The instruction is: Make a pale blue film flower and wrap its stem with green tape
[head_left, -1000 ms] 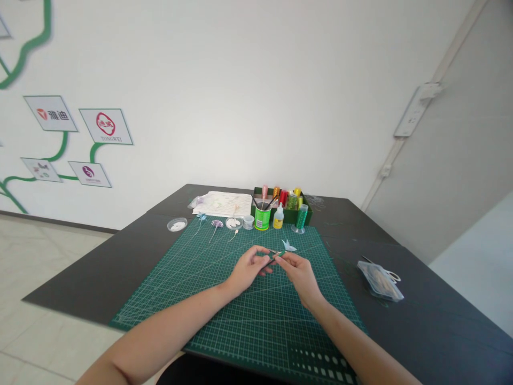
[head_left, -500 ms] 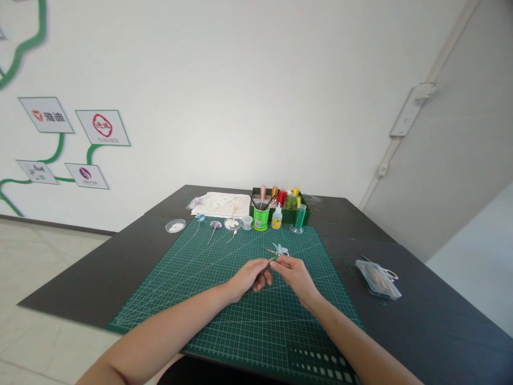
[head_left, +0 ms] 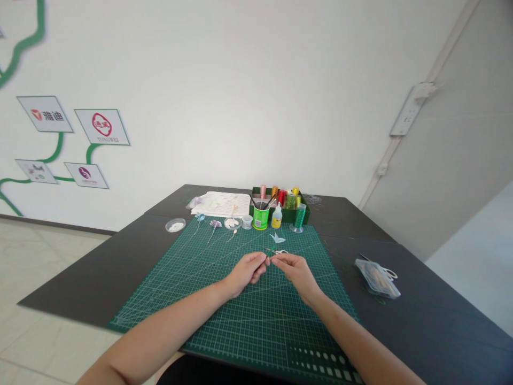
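Observation:
My left hand (head_left: 249, 271) is closed around the thin stem of a pale blue flower (head_left: 277, 238). The bloom points away from me, and a green length of stem (head_left: 272, 249) shows just above my fingers; the rest of the stem is hidden. Close beside it, my right hand (head_left: 295, 274) is pinched with thumb and forefinger near the stem; what lies in the pinch is too fine to make out. A pair of scissors (head_left: 281, 252) rests on the green cutting mat (head_left: 240, 321) just beyond my fingertips.
Behind the mat stand a green can of brushes (head_left: 261, 219), a glue bottle (head_left: 276, 217), a green thread spool (head_left: 300, 216) and a box of spools (head_left: 306, 214). Finished-looking flowers (head_left: 215, 224) and dishes of white pieces (head_left: 175, 226) are left; a plastic case (head_left: 378, 280) with scissors is right.
The blue flower has tilted up and away from me, baring the green stem and the scissors behind it. My left hand has risen slightly, and my right fingertips have shifted below the green part.

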Available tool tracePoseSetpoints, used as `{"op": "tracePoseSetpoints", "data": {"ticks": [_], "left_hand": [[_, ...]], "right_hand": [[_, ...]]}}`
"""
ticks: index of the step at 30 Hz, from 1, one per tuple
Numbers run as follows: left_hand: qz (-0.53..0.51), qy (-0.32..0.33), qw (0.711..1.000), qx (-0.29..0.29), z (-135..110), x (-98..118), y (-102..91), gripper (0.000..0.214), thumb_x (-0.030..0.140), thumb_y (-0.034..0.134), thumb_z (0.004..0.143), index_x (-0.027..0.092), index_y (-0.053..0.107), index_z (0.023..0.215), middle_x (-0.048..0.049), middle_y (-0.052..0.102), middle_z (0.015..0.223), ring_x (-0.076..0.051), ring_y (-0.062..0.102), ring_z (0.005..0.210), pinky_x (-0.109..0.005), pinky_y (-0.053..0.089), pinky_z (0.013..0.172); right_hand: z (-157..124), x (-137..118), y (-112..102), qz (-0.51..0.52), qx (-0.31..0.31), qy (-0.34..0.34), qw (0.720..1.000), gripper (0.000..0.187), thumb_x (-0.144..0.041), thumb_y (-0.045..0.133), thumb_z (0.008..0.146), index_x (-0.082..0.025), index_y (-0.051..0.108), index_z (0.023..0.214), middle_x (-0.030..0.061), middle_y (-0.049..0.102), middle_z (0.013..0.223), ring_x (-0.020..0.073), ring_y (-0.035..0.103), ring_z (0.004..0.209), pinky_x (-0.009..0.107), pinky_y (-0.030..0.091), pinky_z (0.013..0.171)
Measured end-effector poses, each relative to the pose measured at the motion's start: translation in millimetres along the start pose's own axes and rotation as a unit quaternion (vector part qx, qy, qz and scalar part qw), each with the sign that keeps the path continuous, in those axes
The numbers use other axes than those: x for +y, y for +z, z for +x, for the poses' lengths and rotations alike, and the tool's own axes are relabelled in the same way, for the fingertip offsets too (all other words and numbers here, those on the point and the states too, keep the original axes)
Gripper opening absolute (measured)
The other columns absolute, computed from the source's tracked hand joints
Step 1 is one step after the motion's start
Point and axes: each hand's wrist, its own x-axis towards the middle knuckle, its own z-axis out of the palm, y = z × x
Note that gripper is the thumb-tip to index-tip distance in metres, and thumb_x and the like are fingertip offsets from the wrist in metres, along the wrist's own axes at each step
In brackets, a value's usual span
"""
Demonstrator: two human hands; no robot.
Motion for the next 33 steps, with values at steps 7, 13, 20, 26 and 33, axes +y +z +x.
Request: {"op": "tracePoseSetpoints", "data": {"ticks": [7,13,20,26,33], "left_hand": [[0.086,0.019,0.995,0.039,6.4,-4.2,-6.4,0.052,0.07,0.045,0.086,0.019,0.053,0.086,0.0087,0.035,0.058,-0.008,0.022,0.044,-0.022,0.02,0.043],[0.244,0.074,0.965,0.063,9.8,-7.9,-14.9,0.041,0.052,0.042,0.095,0.019,0.062,0.08,0.0042,0.048,0.056,-0.014,0.045,0.056,-0.025,0.036,0.06],[0.385,0.1,0.917,0.036,0.4,-5.0,-14.9,0.034,0.032,0.045,0.098,0.019,0.063,0.071,0.003,0.057,0.06,-0.015,0.052,0.06,-0.025,0.035,0.064],[0.447,0.099,0.889,-0.003,-4.1,-0.2,-14.4,0.032,0.026,0.044,0.099,0.021,0.072,0.085,0.0028,0.062,0.061,-0.015,0.058,0.058,-0.024,0.036,0.061],[0.5,0.111,0.857,-0.048,-7.8,-1.1,-9.0,0.032,0.029,0.047,0.1,0.022,0.074,0.083,-0.0002,0.072,0.073,-0.018,0.064,0.065,-0.026,0.039,0.064]], "right_hand": [[-0.8,0.3,-5.8,-0.078,0.0,-0.048,0.996,0.027,-0.044,0.07,0.077,-0.021,0.084,0.08,-0.0051,0.035,0.048,0.0117,0.026,0.05,0.028,0.02,0.052],[-5.2,-3.2,-4.2,-0.107,-0.052,-0.063,0.991,0.028,-0.045,0.068,0.08,-0.022,0.084,0.079,-0.0051,0.036,0.044,0.0108,0.024,0.048,0.027,0.016,0.049],[-8.6,-10.2,-4.5,-0.095,-0.091,-0.063,0.989,0.029,-0.045,0.067,0.082,-0.022,0.084,0.077,-0.0039,0.043,0.044,0.0103,0.025,0.046,0.027,0.017,0.047],[-8.5,-17.3,-10.6,-0.064,-0.062,-0.07,0.994,0.031,-0.048,0.067,0.082,-0.023,0.084,0.075,0.0009,0.06,0.052,0.0122,0.037,0.048,0.027,0.027,0.048],[-8.9,-28.2,-22.2,-0.052,-0.03,-0.079,0.995,0.025,-0.042,0.069,0.081,-0.023,0.086,0.084,0.0059,0.076,0.069,0.0199,0.06,0.06,0.031,0.046,0.056]]}}
